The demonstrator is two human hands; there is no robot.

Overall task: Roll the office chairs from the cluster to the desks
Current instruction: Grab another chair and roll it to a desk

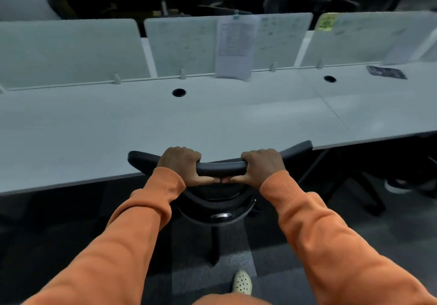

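While we stand behind the chair (220,168), both hands are clamped on the top rail of its back: the left hand (181,162) and the right hand (262,165) sit either side of the middle, fingers curled over the far edge and thumbs (205,180) hooked under, their tips almost meeting. We find the chair right at the desk (165,120), its rail overlapping the near edge in our view. The seat is hidden below our hands, so we cannot tell how far under the top it sits. Below the rail we see only the dark underside and the column (215,240) going down to the carpet (295,245); the wheels are out of sight. We judge the rail to be hard, smooth plastic, stiff enough to push on without flexing, and the chair moderately heavy but easy to roll. The carpet will likely add some drag, so a steady push should serve better than a shove. Because such a seat swivels on its column, we would keep a hand on each side as now, which stops the back from turning away. Pushing this high may also tip the back forward, so we would press level, not down. Our shoe (241,282) is near the base, and we should mind it. Across the desk stand dividers (71,51), one with a paper (234,46) clipped on.
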